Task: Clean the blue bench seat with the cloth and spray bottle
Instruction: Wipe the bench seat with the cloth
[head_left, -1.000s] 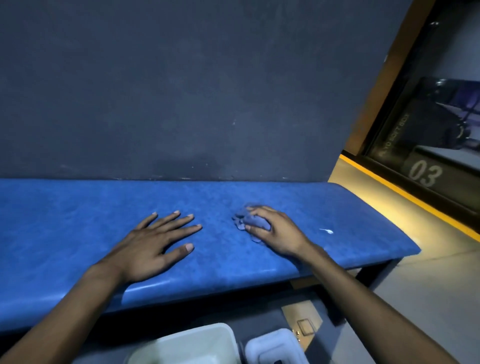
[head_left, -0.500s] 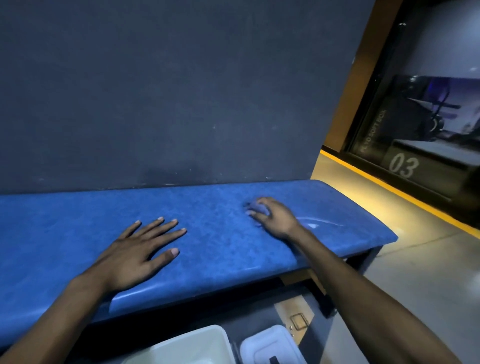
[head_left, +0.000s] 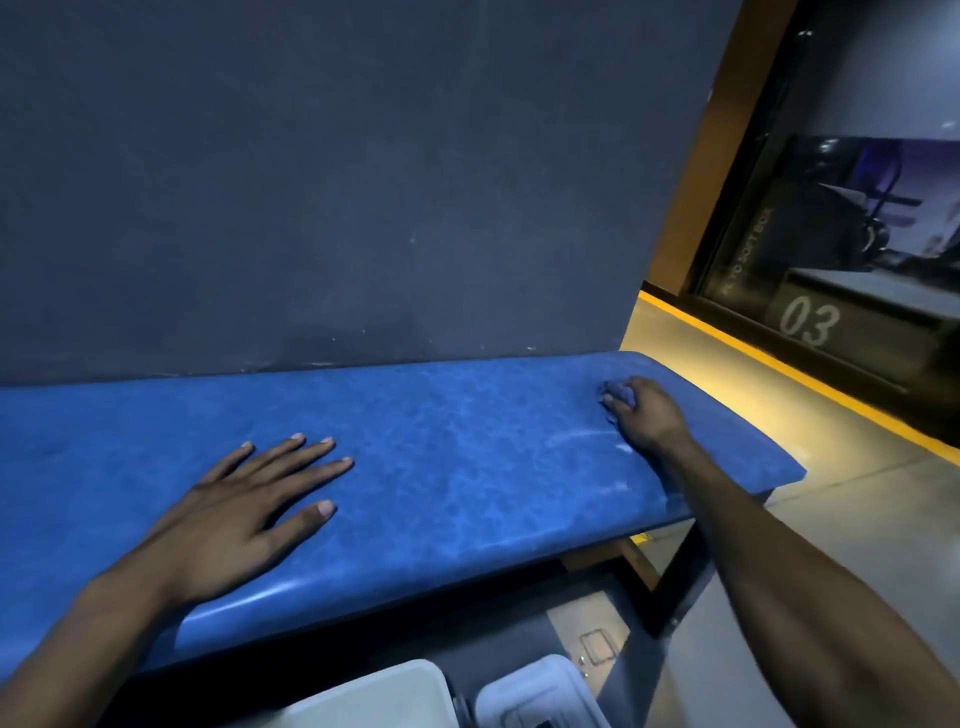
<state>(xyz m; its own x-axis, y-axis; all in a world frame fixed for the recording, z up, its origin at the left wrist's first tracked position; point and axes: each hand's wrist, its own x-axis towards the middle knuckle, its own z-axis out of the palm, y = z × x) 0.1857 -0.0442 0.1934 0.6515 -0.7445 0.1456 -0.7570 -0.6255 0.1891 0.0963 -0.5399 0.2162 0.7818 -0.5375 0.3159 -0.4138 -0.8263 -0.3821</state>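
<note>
The long blue padded vinyl bench (head_left: 441, 457) fills the frame, and the small crumpled bluish cloth (head_left: 619, 395) sits near its right end, close to the back edge. The right hand (head_left: 641, 415) has its fingers curled over that cloth, pressing it down. The left hand (head_left: 244, 512) lies flat near the front edge, fingers spread, holding nothing. Pale wet streaks just behind the right hand suggest wiping is under way there (the spray bottle isn't in view). The left stretch looks undone, as far as I can judge.
</note>
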